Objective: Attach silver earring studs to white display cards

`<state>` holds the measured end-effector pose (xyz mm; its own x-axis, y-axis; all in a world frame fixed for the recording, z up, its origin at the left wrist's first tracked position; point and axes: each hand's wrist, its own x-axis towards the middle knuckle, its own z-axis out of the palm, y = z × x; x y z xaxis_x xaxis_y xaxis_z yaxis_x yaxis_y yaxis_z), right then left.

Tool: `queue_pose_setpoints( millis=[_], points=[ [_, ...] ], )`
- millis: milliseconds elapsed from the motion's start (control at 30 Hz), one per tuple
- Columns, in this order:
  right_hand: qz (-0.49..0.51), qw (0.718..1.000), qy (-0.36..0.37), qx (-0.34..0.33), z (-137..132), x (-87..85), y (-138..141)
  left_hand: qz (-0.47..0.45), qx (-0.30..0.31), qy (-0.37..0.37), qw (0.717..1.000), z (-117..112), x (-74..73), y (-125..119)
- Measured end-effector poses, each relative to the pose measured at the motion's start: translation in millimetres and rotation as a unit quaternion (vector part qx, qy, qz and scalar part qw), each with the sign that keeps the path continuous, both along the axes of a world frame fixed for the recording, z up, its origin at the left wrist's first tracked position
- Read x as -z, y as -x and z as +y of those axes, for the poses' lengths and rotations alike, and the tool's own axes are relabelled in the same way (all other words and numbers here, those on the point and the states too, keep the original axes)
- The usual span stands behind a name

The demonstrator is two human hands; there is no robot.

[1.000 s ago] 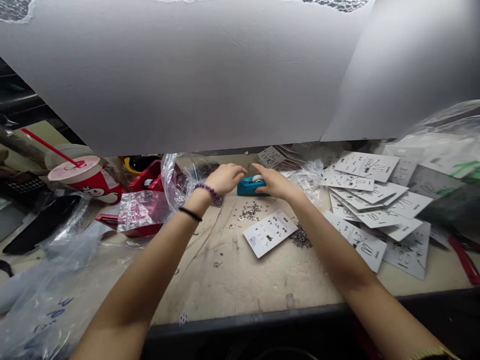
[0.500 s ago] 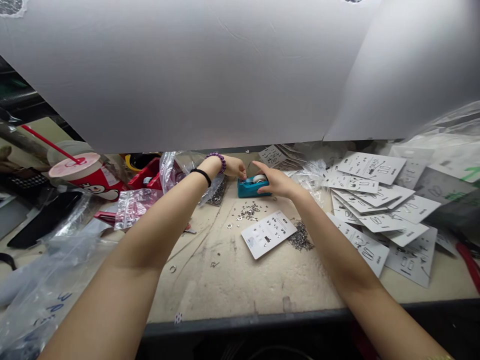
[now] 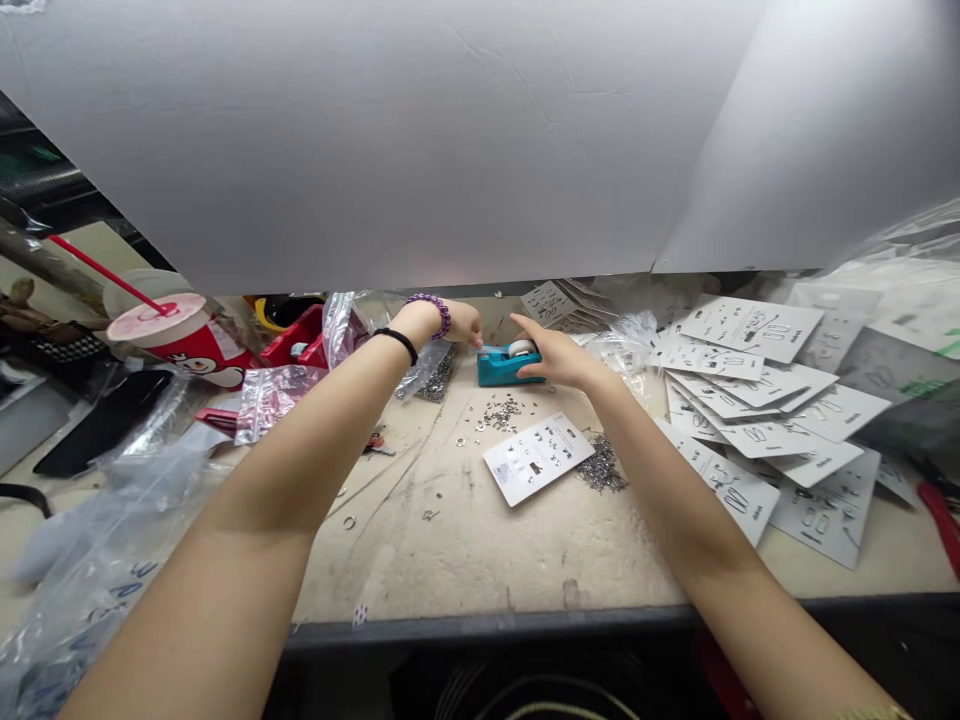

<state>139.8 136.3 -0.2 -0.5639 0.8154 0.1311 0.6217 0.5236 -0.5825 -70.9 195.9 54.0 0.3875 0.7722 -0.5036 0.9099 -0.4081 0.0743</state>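
A teal tape dispenser (image 3: pixel 501 368) with a white roll sits at the back of the beige worktable (image 3: pixel 480 560). My right hand (image 3: pixel 555 358) rests on its right end, fingers curled round it. My left hand (image 3: pixel 459 324) is just left of and above the dispenser, fingers pinched together; what they pinch is too small to make out. The left wrist wears a purple bead bracelet and a black band. A white card (image 3: pixel 537 457) with small metal pieces lies in front of the dispenser, between two heaps of loose metal rings (image 3: pixel 501 413).
Several white printed cards (image 3: pixel 757 400) are piled at the right. Clear plastic bags (image 3: pixel 112 520) lie at the left, beside a red cup with a straw (image 3: pixel 176 335) and a red tray (image 3: pixel 300 340). A large white sheet (image 3: pixel 420 140) hangs overhead. The table's dark front edge runs along the bottom.
My left hand moved from flat beside the dispenser to a raised pinch at its left end, pulling away a little. The right hand stayed on the dispenser.
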Motion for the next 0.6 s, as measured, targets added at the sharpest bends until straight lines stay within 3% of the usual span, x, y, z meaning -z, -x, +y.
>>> queue_pose_setpoints(
  millis=[433, 600],
  points=[
    [-0.004, 1.000, 0.001, 0.017, -1.8, -0.4, 1.5, 0.014, -0.011, 0.002, 1.000, -25.3, -3.7, 2.6],
    [0.003, 1.000, -0.005, 0.009, -2.3, 0.5, 0.4, 0.011, -0.035, -0.053, 0.998, -34.2, 4.0, -6.4]
  ],
)
